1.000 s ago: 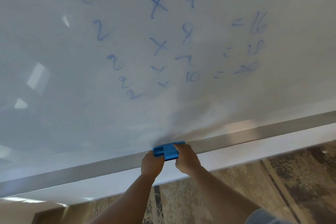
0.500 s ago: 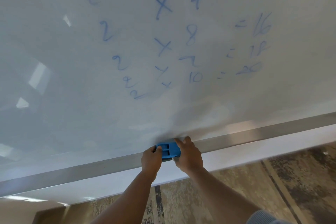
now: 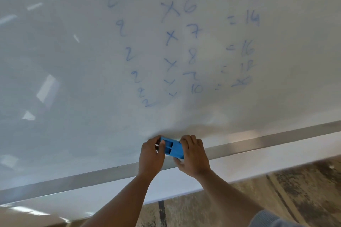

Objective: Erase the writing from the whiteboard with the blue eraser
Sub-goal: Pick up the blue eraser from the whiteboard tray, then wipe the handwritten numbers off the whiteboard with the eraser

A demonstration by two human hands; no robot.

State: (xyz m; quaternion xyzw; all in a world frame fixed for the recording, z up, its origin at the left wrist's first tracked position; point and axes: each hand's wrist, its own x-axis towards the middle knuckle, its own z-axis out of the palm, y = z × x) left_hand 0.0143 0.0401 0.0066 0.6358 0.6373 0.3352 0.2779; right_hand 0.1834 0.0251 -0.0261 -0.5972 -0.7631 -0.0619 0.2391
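Note:
A large whiteboard (image 3: 73, 79) fills most of the view. Blue handwriting (image 3: 191, 57), a column of times-two sums, runs down its middle; the lowest lines look smeared. The blue eraser (image 3: 174, 148) is held just above the board's bottom edge. My left hand (image 3: 151, 156) grips its left end and my right hand (image 3: 192, 155) grips its right end. Both forearms reach up from the bottom of the frame. Whether the eraser's face touches the board is hidden.
A grey metal tray rail (image 3: 258, 143) runs along the board's bottom edge, with a white wall strip (image 3: 249, 167) under it. Patterned brown floor (image 3: 295, 190) shows at the lower right. Light reflections (image 3: 47, 88) lie on the board's left side.
The eraser has come up from the tray rail onto the board's lower edge, held by both hands. The view has tilted up, showing more lines of writing.

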